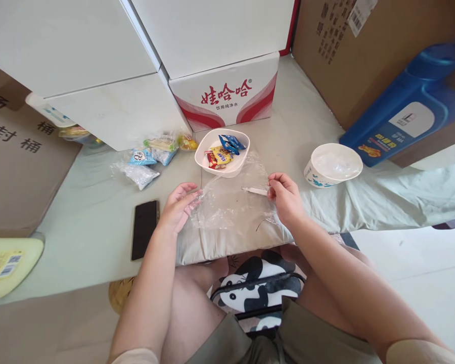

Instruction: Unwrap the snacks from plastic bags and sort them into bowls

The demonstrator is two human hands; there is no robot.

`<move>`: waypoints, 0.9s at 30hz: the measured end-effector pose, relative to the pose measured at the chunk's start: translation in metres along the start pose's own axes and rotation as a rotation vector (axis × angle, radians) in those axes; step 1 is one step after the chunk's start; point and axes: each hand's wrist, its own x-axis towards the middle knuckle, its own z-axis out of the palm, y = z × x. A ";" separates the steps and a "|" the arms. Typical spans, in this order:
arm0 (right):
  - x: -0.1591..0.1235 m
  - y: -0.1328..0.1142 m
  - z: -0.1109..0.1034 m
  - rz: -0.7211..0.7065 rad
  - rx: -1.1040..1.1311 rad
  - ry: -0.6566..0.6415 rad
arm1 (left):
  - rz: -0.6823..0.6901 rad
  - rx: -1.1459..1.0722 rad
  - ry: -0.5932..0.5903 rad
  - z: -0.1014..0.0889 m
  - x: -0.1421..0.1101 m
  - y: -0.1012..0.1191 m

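Lap: olive-green fabric shorts (216, 346), below the near edge of the pale-green cloth-covered worktop (98, 222).
Film: crinkled clear plastic film (223, 205), between both hands by that edge.
Left hand (178, 206): fingers grasping the film's left side.
Right hand (285, 197): fingers clenched on its right side, with a slim white stick (256, 191) (pointing left).
Bowl: white rounded-square bowl (225, 171) of blue, yellow and red packets, beyond the film.
Phone: black rectangular phone (144, 230), toward the near edge, beside the left forearm.
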 end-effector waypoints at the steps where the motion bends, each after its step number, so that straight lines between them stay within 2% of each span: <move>1: 0.000 0.000 0.000 -0.003 -0.012 -0.005 | -0.001 0.011 -0.002 0.001 0.000 0.000; 9: -0.003 0.002 0.000 -0.004 -0.083 -0.025 | -0.058 0.194 -0.039 0.009 -0.003 -0.007; 14: -0.007 0.005 0.001 -0.041 -0.233 -0.086 | -0.020 0.340 -0.099 0.014 -0.003 -0.011; 20: -0.012 0.008 0.002 -0.120 -0.376 -0.188 | 0.005 0.391 -0.121 0.013 0.000 -0.015; 27: -0.012 0.012 0.003 -0.147 -0.409 -0.208 | 0.004 0.405 -0.130 0.015 -0.001 -0.014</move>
